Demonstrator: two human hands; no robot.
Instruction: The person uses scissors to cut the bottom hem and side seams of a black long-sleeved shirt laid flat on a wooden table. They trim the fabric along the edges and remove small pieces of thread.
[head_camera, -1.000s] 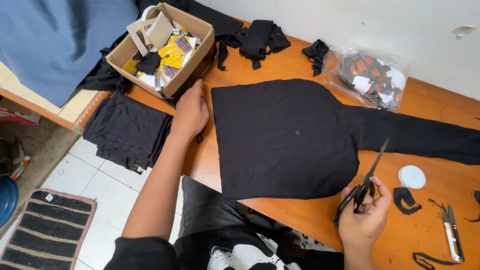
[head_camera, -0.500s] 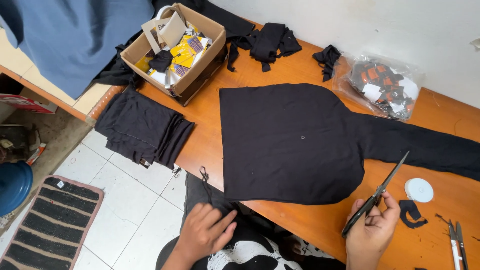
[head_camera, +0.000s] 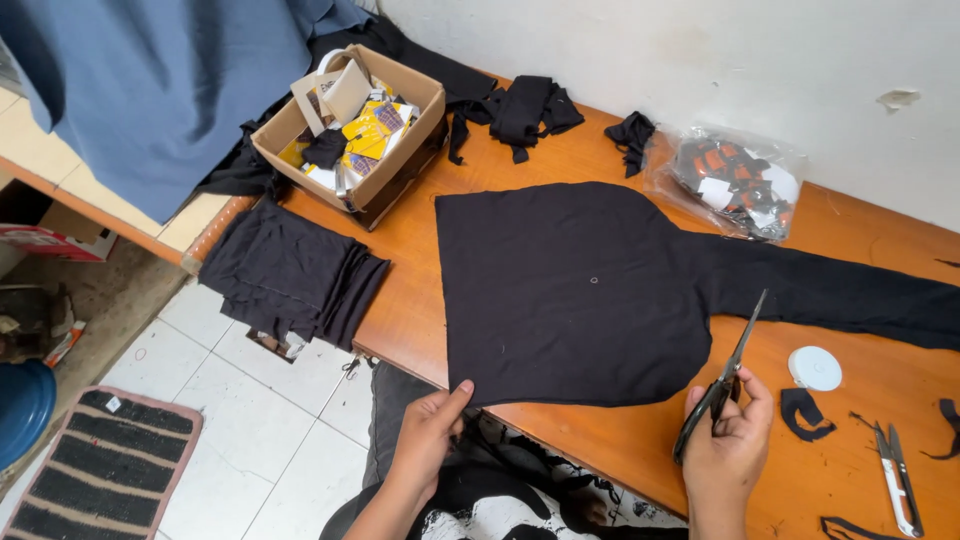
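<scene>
Setting: orange-brown wooden table against a white wall, seen from above; tiled floor to the left.

Main item: black fabric piece, flat on the table, broad rounded body at left narrowing to a long strip that runs off to the right. Long axis: roughly left to right along the table, tilting slightly down toward the right.

Left hand: at the near table edge, thumb up against the lower left corner of the fabric, remaining fingers curled loosely below the edge; whether it actually pinches the cloth cannot be told.

Right hand: fingers closed through and around the handles of black scissors; blades together, tips pointing up and away toward the spot where body and strip meet.

Key relation: the fabric lies straight ahead of both hands, away from the body. The left hand is already at its corner; the right hand sits just below its lower edge, apart from it, scissor tips just short of the narrowing.

Surroundings: cardboard box of small yellow and black items at the far left; folded black cloth stack hanging off the left edge; clear plastic bag of orange and black pieces; white round disc; thread snips; black scraps nearby; blue cloth at upper left.
</scene>
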